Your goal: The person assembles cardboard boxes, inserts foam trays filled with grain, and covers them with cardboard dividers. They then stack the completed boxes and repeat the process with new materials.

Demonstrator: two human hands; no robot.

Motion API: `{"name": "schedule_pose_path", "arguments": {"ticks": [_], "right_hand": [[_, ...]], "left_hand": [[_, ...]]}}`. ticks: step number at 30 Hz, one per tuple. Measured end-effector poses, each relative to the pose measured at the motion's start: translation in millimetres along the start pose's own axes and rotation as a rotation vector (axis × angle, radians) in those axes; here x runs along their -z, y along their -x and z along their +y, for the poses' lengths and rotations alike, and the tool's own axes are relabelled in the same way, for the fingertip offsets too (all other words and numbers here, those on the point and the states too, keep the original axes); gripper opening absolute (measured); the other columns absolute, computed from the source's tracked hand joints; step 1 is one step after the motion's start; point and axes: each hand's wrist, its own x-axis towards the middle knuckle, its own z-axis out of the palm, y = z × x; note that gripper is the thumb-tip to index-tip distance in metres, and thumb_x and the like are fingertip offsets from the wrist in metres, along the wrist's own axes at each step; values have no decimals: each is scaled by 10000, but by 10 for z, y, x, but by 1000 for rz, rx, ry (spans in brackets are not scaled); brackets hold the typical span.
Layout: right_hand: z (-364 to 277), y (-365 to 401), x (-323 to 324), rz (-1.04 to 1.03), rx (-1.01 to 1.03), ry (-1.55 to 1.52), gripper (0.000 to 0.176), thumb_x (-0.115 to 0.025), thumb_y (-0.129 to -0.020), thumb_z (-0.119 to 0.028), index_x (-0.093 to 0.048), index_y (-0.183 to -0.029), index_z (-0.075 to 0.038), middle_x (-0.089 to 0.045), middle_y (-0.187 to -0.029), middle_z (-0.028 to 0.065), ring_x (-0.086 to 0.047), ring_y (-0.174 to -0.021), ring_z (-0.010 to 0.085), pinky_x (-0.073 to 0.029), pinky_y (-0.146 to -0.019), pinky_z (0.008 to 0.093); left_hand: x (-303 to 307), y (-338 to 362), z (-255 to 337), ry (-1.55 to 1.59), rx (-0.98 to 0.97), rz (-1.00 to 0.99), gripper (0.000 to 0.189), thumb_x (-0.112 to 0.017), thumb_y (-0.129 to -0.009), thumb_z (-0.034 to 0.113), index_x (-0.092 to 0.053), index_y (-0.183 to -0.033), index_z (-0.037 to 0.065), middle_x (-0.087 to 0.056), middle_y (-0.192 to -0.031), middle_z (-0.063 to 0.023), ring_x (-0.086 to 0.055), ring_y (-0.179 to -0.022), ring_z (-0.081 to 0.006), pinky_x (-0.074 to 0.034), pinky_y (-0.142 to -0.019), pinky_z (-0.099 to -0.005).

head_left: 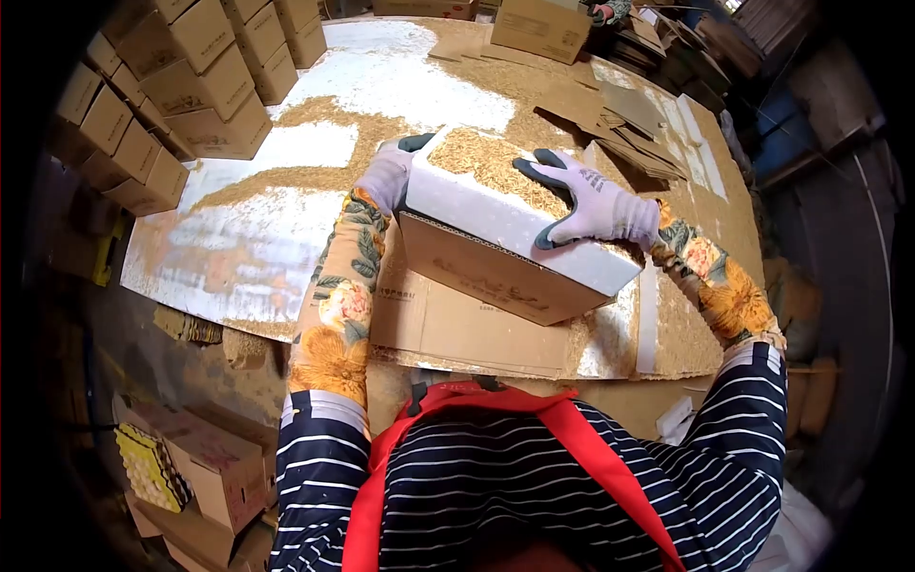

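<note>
A cardboard box (pixel 477 270) with a white foam box (pixel 524 224) set in it stands in front of me, slightly tilted. Loose shavings (pixel 477 157) fill the foam to its rim. My left hand (pixel 389 172), in a pale glove with dark fingertips, grips the box's left end; some of its fingers are hidden. Gloved the same way, my right hand (pixel 593 202) lies spread over the top, fingers on the shavings and thumb on the front foam rim. Under the box lies a flat cardboard sheet (pixel 457 334).
Stacked closed cartons (pixel 214 95) stand at the table's left. Flattened cardboard (pixel 620 124) lies at the back right, near another carton (pixel 540 30). Shavings cover much of the white table (pixel 238 229). A yellow tray of eggs (pixel 148 467) sits low left. Another person's hand (pixel 602 14) shows at the back.
</note>
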Motion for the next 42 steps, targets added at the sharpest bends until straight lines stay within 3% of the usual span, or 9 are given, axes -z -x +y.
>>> {"name": "schedule_pose_path", "arguments": {"ticks": [12,16,21,22,26,28,30,34,42], "right_hand": [[-27,64,-377,113,-15,434,1063,-767,-599,-572,-308,-1523,-311,-278,-1515,271,-343,-1330,497,-287,-1097,576],[-245,40,-576,-44,-101,606,1001,-715,-636,-638,-372,-1489,-242,-325,-1491,243,-331,-1346,451,-275,-1097,592],[252,17,-1178,-29,-46,482,847,-658,-732,-657,-471,-1411,-186,-333,-1495,256,-291,-1398,447,-231,-1134,591],[355,6,-1263,-16,-40,422,811,-607,-788,-671,-457,-1430,-200,-338,-1516,221,-283,-1416,423,-214,-1141,590],[120,438,-448,176,-160,-373,503,-563,-950,-387,-517,-1379,-129,-576,-1317,194,-545,-1236,304,-427,-1047,424],[247,1059,-419,855,-190,-544,505,-560,-957,-344,-497,-1388,-89,-636,-1209,179,-604,-1153,274,-498,-962,396],[801,1786,-608,1087,-709,-670,562,-546,-952,-396,-482,-1390,-50,-652,-1138,170,-628,-1059,253,-523,-915,365],[1725,2810,-1812,129,-1515,309,703,-663,-820,-600,-510,-1268,-81,-540,-1062,60,-528,-970,178,-460,-803,385],[1287,2923,-1881,156,-1408,302,1164,-729,-628,-714,-269,-1521,-126,-258,-1526,283,-262,-1388,496,-189,-1109,656]], "left_hand": [[-130,-86,-216,-125,-206,292,306,-585,-961,191,-656,-1196,11,-704,-912,-45,-642,-765,-106,-511,-665,-225],[-661,462,228,-850,-835,352,526,-580,-943,353,-499,-1387,84,-497,-1410,-173,-466,-1308,-282,-364,-1099,-437],[-698,436,-139,-1580,-766,-636,519,-549,-963,375,-481,-1389,86,-454,-1407,-235,-467,-1283,-402,-365,-1092,-451],[-856,417,-57,-1466,-341,-635,467,-508,-993,260,-443,-1400,42,-428,-1422,-253,-463,-1281,-421,-373,-1096,-432],[-374,-124,-281,-1720,-828,-1223,513,-554,-953,189,-416,-1441,117,-372,-1478,-242,-397,-1353,-411,-365,-1121,-425],[-746,135,-139,-1560,-107,-841,644,-701,-854,255,-445,-1428,117,-416,-1453,-202,-431,-1337,-381,-382,-1105,-396],[-1005,129,-114,-1638,-132,-877,739,-747,-796,292,-427,-1442,132,-435,-1418,-205,-462,-1294,-397,-407,-1075,-413],[-1834,130,-63,-2055,38,-858,969,-809,-688,356,-316,-1506,189,-467,-1319,-224,-524,-1185,-424,-465,-985,-459],[-1677,-206,-495,-2126,-26,-996,1082,-807,-649,488,-257,-1536,205,-436,-1338,-238,-548,-1169,-410,-470,-983,-462]]}}
